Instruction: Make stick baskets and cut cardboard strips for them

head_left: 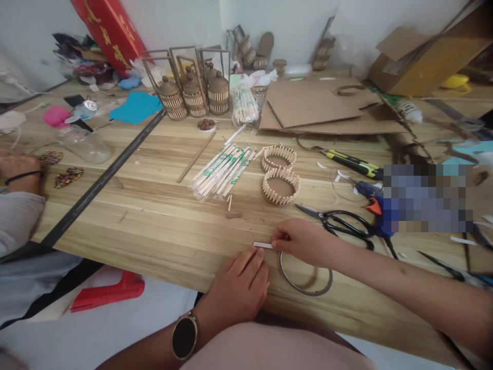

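Note:
My left hand (239,282) lies flat on the wooden table, fingers stretched out, their tips touching a short, narrow white strip (263,245) with a dark edge. At the strip's other end, my right hand (295,239) pinches it between thumb and fingers. A thin brown hoop (325,290) rests on the table just below my right wrist. Beyond the hands stand two rings of short wooden sticks, a nearer ring (281,187) and a farther ring (279,158). Black-handled scissors (335,220) lie beside my right forearm.
Paper-wrapped sticks (223,172) lie mid-table. Lidded stick baskets (194,97) with tall handles stand behind them, beside cardboard sheets (311,105). A yellow-black cutter (350,162) and a blue glue gun (385,210) are at right. Another person's hand (21,172) rests at far left.

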`<control>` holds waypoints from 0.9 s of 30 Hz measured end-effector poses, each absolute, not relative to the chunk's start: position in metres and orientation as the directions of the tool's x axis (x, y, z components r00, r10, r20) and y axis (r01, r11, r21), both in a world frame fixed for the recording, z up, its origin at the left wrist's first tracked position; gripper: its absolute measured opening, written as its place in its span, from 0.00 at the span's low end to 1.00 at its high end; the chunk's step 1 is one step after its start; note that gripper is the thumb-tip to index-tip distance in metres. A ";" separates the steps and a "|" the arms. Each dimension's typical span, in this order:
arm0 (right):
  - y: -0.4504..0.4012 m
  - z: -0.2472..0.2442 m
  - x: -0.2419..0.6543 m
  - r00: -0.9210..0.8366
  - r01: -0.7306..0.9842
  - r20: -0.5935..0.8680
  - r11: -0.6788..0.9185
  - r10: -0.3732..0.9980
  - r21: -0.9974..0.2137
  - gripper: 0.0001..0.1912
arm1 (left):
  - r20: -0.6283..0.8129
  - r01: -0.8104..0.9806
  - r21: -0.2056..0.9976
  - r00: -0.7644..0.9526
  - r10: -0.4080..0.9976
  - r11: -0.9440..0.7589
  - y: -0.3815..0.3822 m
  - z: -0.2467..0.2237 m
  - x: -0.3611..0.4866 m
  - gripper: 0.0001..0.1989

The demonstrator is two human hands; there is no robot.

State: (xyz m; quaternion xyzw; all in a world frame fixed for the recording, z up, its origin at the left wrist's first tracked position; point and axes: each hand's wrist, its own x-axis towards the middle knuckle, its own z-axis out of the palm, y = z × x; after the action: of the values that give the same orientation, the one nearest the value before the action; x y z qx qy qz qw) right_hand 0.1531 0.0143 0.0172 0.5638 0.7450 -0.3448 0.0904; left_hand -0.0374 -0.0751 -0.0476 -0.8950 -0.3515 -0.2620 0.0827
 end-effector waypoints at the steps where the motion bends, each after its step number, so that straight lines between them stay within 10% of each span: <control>1: 0.014 0.017 0.153 -0.343 0.905 -0.523 0.126 0.780 -0.407 0.09 | 0.531 0.673 0.037 0.613 0.585 -0.739 -0.075 -0.048 -0.037 0.15; 27: 0.013 0.016 0.151 -0.347 0.913 -0.507 0.161 0.789 -0.375 0.09 | 0.445 0.676 -0.015 0.664 0.601 -0.737 -0.074 -0.044 -0.037 0.16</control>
State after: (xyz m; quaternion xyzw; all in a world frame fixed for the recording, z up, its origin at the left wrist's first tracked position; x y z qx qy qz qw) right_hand 0.1515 0.0131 0.0162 0.5630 0.7556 -0.3204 0.0968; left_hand -0.0365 -0.0742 -0.0440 -0.9079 -0.3515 -0.2102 0.0895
